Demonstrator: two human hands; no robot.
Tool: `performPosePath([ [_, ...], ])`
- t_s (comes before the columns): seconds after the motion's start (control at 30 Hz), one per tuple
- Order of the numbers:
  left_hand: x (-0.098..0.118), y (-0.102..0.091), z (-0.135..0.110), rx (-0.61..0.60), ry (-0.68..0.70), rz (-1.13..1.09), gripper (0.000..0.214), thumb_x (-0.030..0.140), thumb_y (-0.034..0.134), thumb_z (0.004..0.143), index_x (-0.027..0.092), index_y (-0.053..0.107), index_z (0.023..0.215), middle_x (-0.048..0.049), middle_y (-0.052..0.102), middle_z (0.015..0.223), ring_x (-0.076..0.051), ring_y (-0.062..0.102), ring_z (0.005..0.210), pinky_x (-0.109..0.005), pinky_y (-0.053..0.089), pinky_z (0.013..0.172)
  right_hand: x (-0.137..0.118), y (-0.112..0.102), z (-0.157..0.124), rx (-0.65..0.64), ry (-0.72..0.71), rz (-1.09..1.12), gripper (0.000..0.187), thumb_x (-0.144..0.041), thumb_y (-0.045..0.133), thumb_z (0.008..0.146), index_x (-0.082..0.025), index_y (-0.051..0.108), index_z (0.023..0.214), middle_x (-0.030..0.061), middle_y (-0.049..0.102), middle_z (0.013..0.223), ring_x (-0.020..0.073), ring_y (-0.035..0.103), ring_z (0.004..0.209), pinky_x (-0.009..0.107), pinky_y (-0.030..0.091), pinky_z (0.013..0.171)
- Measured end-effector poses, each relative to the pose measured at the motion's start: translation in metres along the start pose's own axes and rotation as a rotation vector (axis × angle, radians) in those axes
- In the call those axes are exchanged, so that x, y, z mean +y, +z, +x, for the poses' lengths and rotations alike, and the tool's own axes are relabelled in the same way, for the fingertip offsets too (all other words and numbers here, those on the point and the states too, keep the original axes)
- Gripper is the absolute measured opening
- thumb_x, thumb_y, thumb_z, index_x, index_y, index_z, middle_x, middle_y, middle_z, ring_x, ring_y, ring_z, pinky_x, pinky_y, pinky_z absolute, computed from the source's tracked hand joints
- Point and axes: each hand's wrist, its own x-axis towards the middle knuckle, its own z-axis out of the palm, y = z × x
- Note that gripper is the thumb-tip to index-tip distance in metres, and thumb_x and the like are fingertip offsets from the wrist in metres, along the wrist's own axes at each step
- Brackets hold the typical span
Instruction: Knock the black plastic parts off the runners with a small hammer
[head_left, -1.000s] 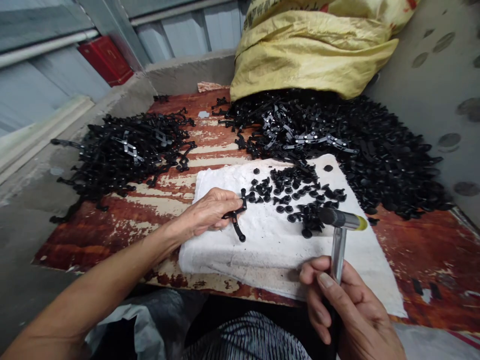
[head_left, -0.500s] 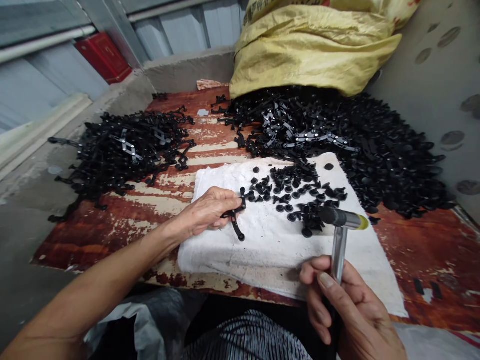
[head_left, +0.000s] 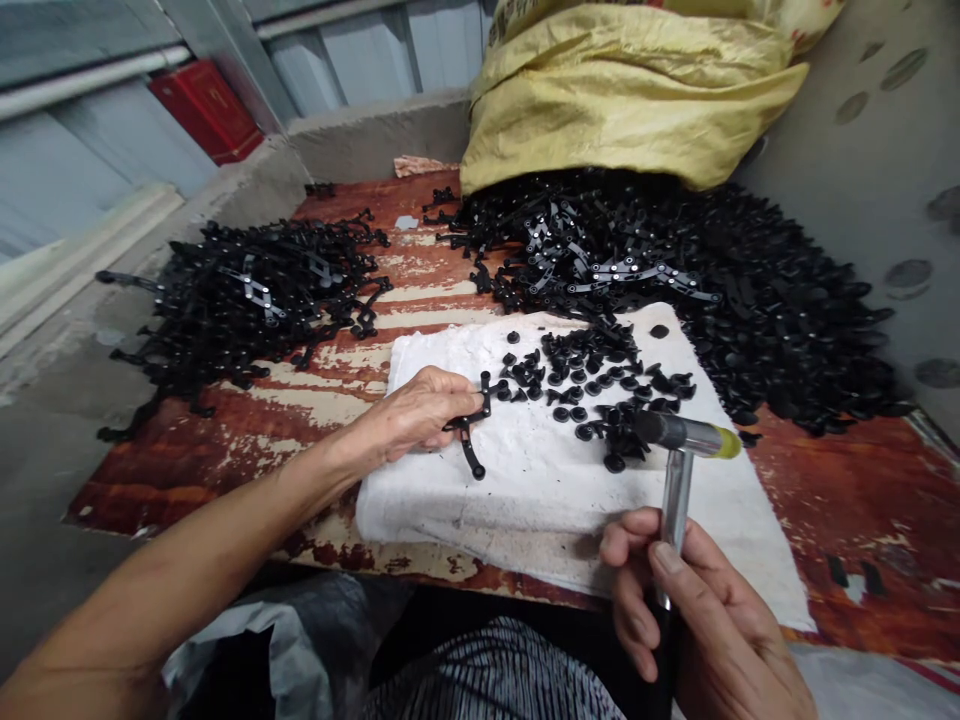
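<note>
My left hand (head_left: 409, 415) pinches a black hinged plastic arm piece (head_left: 471, 432) and holds it down on a white folded cloth pad (head_left: 540, 490). My right hand (head_left: 697, 625) grips the shaft of a small metal hammer (head_left: 679, 440), its head with a yellow tip hovering just above the pad at the right. Several small black round caps (head_left: 592, 390) lie scattered on the pad between the two hands.
A pile of assembled black arm pieces (head_left: 247, 300) lies at the left of the worn red board (head_left: 225, 450). A larger heap of black parts (head_left: 712, 280) spills from a yellow sack (head_left: 622, 90) at the back. Grey concrete walls enclose the board.
Nearly nothing has changed: both hands stay where they were. The view has shifted slightly.
</note>
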Motion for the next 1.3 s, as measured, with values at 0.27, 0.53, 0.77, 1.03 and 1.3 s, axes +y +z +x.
performPosePath([
  [0.27,0.0072,-0.0025,0.0032,-0.052,-0.019,-0.014,0.03,0.01,0.054,0.086,0.011,0.058,0.056,0.0005,0.053,0.049,0.0,0.032,0.027,-0.015,0.016,0.028,0.0028,-0.0036,0.0009,-0.024,-0.006,0.027,0.028,-0.042,0.076,0.081,-0.025,0.07,0.103,0.0025,0.064,0.084,0.0092,0.044,0.051,0.017,0.041,0.034],
  [0.53,0.0041,-0.0042,0.0047,-0.064,0.002,-0.027,0.025,0.011,0.059,0.083,0.01,0.061,0.058,-0.0007,0.055,0.052,0.0,0.032,0.028,-0.014,0.016,0.028,0.0012,-0.0024,-0.0006,-0.07,0.014,-0.008,0.042,-0.049,0.069,0.086,-0.034,0.06,0.124,-0.001,0.062,0.081,0.0113,0.048,0.049,0.023,0.048,0.035],
  [0.77,0.0059,-0.0039,0.0039,-0.088,-0.012,-0.044,0.024,0.013,0.06,0.083,0.011,0.061,0.06,0.0004,0.052,0.049,0.0,0.033,0.028,-0.015,0.016,0.029,-0.001,-0.0009,-0.0026,-0.07,0.048,-0.078,0.044,-0.054,0.071,0.083,-0.034,0.064,0.122,-0.0031,0.059,0.072,0.0089,0.04,0.046,0.018,0.042,0.035],
  [1.03,0.002,-0.0072,0.002,-0.085,0.034,-0.027,0.023,0.019,0.06,0.084,0.011,0.062,0.063,-0.0008,0.055,0.055,-0.001,0.035,0.03,-0.016,0.017,0.031,-0.0001,-0.0024,-0.0029,-0.061,0.054,-0.062,0.04,-0.051,0.071,0.084,-0.035,0.066,0.12,-0.0031,0.059,0.071,0.0088,0.041,0.046,0.018,0.042,0.035],
  [1.3,-0.0016,-0.008,0.0035,-0.083,0.045,-0.008,0.023,0.021,0.059,0.084,0.012,0.061,0.062,-0.001,0.056,0.055,-0.001,0.035,0.03,-0.017,0.017,0.031,0.0003,-0.0035,-0.0027,-0.074,0.046,-0.081,0.038,-0.05,0.069,0.086,-0.037,0.065,0.122,-0.0037,0.058,0.07,0.0092,0.041,0.046,0.018,0.043,0.035],
])
